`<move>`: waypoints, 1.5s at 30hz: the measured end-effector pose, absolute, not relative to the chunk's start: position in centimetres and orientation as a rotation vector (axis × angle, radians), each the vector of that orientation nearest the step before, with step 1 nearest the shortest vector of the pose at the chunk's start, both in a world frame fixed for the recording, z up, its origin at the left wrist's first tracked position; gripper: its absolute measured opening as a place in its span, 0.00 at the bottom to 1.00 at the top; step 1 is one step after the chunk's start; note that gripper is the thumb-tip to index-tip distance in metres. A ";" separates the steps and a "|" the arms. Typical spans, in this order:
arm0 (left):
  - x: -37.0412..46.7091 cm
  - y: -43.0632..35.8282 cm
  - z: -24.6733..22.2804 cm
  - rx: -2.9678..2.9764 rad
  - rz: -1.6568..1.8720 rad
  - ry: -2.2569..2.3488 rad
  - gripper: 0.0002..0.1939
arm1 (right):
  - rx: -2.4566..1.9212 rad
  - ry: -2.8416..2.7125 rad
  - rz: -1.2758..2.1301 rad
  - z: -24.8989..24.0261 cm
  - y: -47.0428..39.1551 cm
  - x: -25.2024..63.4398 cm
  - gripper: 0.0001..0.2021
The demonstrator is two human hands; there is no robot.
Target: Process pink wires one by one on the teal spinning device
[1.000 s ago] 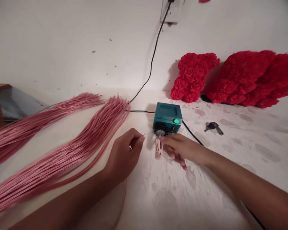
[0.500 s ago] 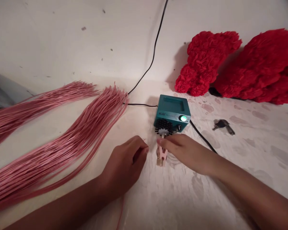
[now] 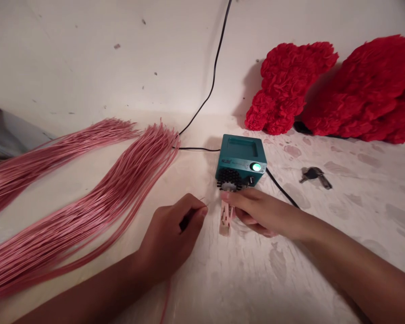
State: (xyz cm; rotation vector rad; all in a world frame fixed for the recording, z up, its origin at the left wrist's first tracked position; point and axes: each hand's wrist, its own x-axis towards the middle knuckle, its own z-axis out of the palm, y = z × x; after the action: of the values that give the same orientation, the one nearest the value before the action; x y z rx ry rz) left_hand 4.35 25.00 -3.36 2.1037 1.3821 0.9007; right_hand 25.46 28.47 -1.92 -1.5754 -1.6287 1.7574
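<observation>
Left hand (image 3: 165,240): thumb and forefinger pinched a thin piece (image 3: 203,199), its tips poking out.
Right hand (image 3: 261,209): thumb and fingers gripped the clip (image 3: 225,219) at its far end.
Clip: sat just before the wheel (image 3: 229,184) of the machine (image 3: 242,156).
Change: little in the last second; both holds had stayed, piece and clip apart, so the work had seemingly barely advanced.
Strands (image 3: 114,193): lay leftward.
Flowers (image 3: 285,90): were beyond the keys (image 3: 313,173).

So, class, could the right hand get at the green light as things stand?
Probably yes: nothing covers the green light, and the right hand is close by, though its fingers are at the pink clip.
</observation>
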 end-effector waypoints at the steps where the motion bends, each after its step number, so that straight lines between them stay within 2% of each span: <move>1: 4.3 24.9 -3.4 2.135 0.932 1.363 0.07 | -1.591 -1.612 1.738 -2.1 28.4 25.5 0.27; 5: 4.2 24.6 -3.6 2.252 0.997 1.282 0.07 | -1.606 -1.569 1.740 -2.3 28.2 25.7 0.26; 11: 4.0 23.9 -3.8 2.537 0.973 1.026 0.08 | -1.409 -1.466 1.930 -2.4 28.0 25.9 0.23; 19: 4.3 23.6 -4.1 2.787 0.872 0.866 0.12 | -1.293 -1.387 1.910 -3.5 27.7 25.9 0.22; 35: 4.3 23.3 -3.8 2.786 0.778 0.984 0.12 | -1.246 -1.361 1.929 -3.2 28.0 26.0 0.25; 41: 4.1 21.7 -2.5 2.646 0.600 1.256 0.11 | -1.255 -1.389 1.915 -3.0 27.9 26.0 0.25; 45: 4.7 20.9 -1.7 2.489 0.632 1.439 0.09 | -1.279 -1.385 1.901 -2.7 27.7 25.8 0.24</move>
State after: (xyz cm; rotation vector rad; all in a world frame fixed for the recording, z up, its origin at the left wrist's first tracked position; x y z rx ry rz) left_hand 4.68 20.94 -1.67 2.4887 1.4388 0.6317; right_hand 25.85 27.74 -2.73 -1.2789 -1.3851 1.9006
